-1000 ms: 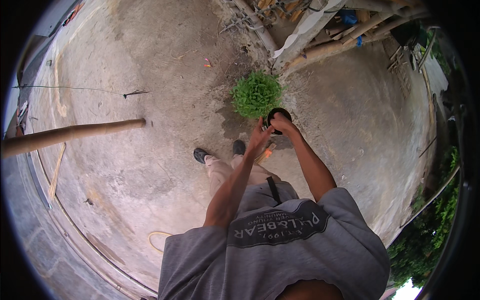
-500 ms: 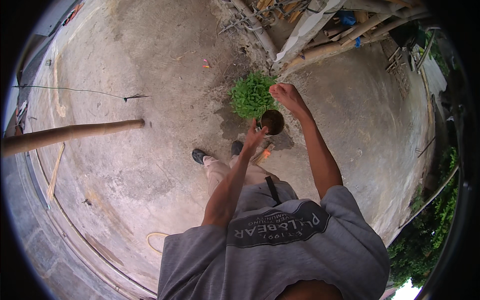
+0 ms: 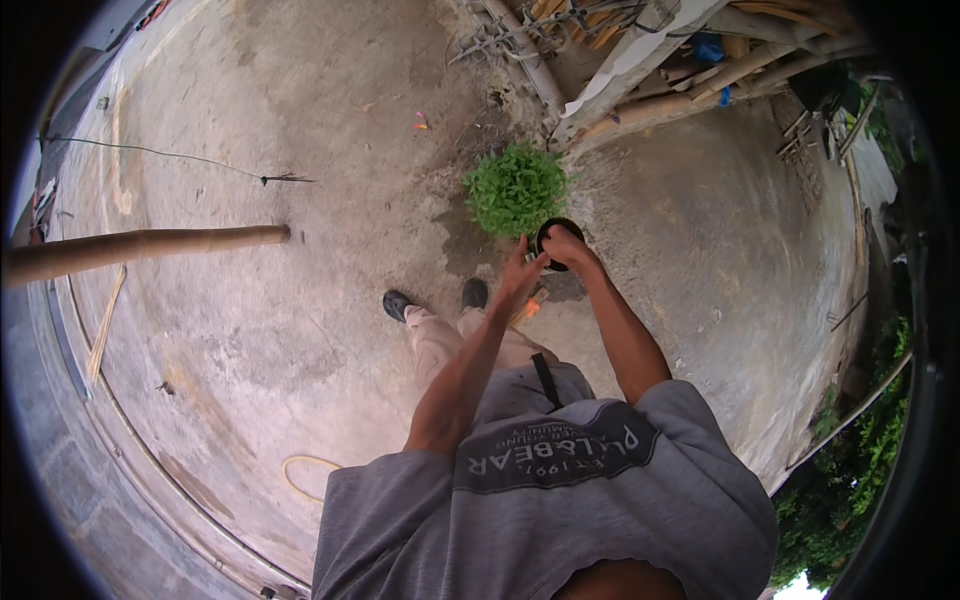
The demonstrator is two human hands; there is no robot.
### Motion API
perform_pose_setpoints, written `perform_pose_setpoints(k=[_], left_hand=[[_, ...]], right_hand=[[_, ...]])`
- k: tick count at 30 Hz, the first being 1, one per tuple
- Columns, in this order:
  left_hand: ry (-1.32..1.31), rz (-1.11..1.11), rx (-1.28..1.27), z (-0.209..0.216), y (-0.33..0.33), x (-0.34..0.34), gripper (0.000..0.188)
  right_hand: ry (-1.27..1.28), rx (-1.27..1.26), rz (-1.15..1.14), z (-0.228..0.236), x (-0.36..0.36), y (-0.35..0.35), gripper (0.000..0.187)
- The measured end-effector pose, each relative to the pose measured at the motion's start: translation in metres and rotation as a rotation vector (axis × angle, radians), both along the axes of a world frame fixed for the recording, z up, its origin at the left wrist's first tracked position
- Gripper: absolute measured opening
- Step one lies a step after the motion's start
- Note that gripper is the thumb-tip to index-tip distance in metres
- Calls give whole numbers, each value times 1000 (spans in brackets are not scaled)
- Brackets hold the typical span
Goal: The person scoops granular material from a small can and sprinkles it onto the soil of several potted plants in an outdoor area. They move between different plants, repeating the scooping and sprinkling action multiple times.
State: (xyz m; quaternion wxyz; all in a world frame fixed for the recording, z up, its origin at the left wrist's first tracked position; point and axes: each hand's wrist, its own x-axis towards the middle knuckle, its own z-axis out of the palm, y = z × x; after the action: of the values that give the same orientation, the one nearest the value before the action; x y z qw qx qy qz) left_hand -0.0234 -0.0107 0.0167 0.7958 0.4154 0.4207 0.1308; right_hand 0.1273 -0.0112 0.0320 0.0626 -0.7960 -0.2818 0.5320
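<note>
My left hand point(image 3: 520, 272) grips the near left side of a small round container point(image 3: 543, 232), its thumb and fingers at the rim. The container's dark inside faces up. Into its mouth reaches my right hand point(image 3: 564, 247), and the fingers are hidden inside, so what they hold cannot be seen. Just beyond the container, a bushy green leafy plant point(image 3: 516, 188) stands over a dark, damp patch of concrete. The plant's base is hidden by its leaves.
A thick bamboo pole point(image 3: 150, 243) juts in from the left, with a thin wire point(image 3: 170, 150) beyond it. Stacked poles and wood point(image 3: 690, 85) fill the far right. An orange-topped bundle point(image 3: 530, 308) lies by my feet, and a yellowish hoop point(image 3: 305, 478) at lower left.
My right hand has come down from the right of the plant into the container's mouth. My left hand keeps its hold on the container, which has shifted slightly.
</note>
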Motion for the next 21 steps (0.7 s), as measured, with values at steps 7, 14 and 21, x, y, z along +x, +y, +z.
perform_pose_setpoints(k=[7,14,21], left_hand=[[24,40,20,-29,-11,3,88],[2,84,-78,-32,-6,-7,86],[131,-8,152,-74,-15,7,89]], right_hand=[[-12,38,-87,-2,3,-1,19],[283,385,-316,53,17,20,35],[-46,591,-253,43,18,20,37]])
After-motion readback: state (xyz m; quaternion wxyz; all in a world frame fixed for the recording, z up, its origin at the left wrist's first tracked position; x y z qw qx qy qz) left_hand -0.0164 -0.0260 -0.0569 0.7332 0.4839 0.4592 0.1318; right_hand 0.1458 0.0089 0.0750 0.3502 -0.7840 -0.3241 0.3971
